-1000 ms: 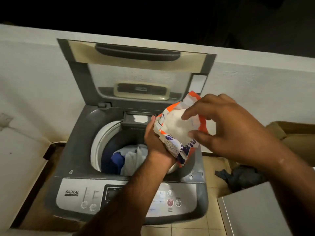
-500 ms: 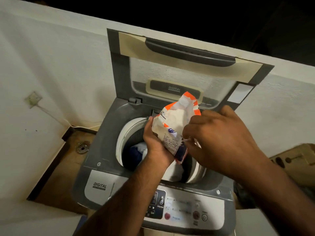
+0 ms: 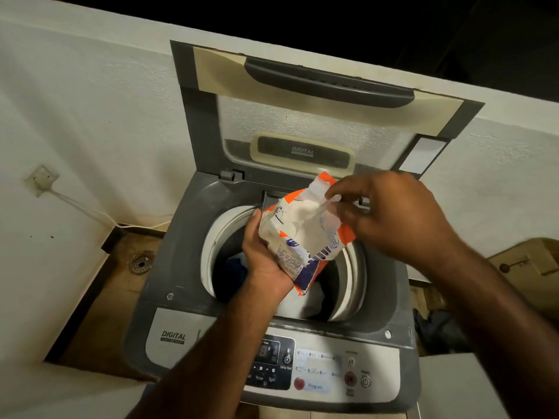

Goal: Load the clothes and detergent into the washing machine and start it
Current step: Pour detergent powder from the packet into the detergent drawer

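The grey top-load washing machine (image 3: pixel 187 237) stands with its lid (image 3: pixel 302 122) raised against the wall. Blue and white clothes (image 3: pixel 308 300) lie in the drum. My left hand (image 3: pixel 263 264) grips an orange-and-white detergent bag (image 3: pixel 302 237) from below, holding it tilted over the drum opening. White powder shows in the bag's open mouth. My right hand (image 3: pixel 393 219) is at that mouth, fingers pinched on a small clear scoop (image 3: pixel 325 205) that dips into the powder. The control panel (image 3: pixel 317 370) runs along the near edge, partly under my left forearm.
A floor drain (image 3: pixel 140 263) and a wall socket (image 3: pixel 40 178) with a cable lie left of the machine. On the right are a cardboard box (image 3: pixel 529 267), a dark cloth (image 3: pixel 438 331) on the floor and a white surface (image 3: pixel 453 385).
My right hand has shifted from the bag's side up to its mouth and now pinches the scoop. The bag's mouth has opened wider. My view has moved closer and to the left.
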Available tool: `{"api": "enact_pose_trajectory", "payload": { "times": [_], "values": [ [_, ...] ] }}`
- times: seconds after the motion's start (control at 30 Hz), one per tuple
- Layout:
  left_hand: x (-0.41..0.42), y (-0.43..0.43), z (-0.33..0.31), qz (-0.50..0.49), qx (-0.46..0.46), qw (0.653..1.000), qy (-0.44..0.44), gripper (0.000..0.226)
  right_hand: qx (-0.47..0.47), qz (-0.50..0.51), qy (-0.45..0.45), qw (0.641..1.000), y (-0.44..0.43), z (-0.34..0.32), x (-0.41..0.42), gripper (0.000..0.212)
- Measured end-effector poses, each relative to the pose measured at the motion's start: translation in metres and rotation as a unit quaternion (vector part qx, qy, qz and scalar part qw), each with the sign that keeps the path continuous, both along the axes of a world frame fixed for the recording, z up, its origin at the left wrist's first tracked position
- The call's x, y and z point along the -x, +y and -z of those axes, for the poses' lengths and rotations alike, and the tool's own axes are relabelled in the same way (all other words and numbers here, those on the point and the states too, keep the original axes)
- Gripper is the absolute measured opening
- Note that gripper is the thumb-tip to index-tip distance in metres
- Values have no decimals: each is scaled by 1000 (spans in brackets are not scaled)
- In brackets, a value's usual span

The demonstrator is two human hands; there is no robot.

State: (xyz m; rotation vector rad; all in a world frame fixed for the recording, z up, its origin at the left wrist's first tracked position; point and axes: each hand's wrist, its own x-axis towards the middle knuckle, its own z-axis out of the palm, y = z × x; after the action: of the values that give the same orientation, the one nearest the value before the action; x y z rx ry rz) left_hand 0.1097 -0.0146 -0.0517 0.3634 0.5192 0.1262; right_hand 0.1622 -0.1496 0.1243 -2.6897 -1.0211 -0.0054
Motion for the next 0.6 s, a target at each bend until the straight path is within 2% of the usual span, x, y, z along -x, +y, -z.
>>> {"api": "enact_pose_trajectory", "payload": {
  "times": [0.13, 0.2, 0.37, 0.5, 0.6],
  "values": [
    [-1, 0, 4, -10, 19, 1000, -12, 67, -124, 75, 81, 986, -5, 7, -23, 11],
    [-2, 1, 5, -8, 24, 1000, -10, 67, -142, 85, 106, 981, -5, 10, -28, 9],
    [-5, -2, 5, 7, 28, 1000, -3, 67, -115, 71, 136, 981, 6, 23, -27, 20],
    [-7, -1, 14, 18, 16, 1000, 11, 71, -71, 50, 159, 984, 12, 33, -25, 10],
    [-8, 0, 17, 17, 12, 1000, 21, 70, -70, 56, 175, 981, 12, 45, -26, 14]
  ]
}}
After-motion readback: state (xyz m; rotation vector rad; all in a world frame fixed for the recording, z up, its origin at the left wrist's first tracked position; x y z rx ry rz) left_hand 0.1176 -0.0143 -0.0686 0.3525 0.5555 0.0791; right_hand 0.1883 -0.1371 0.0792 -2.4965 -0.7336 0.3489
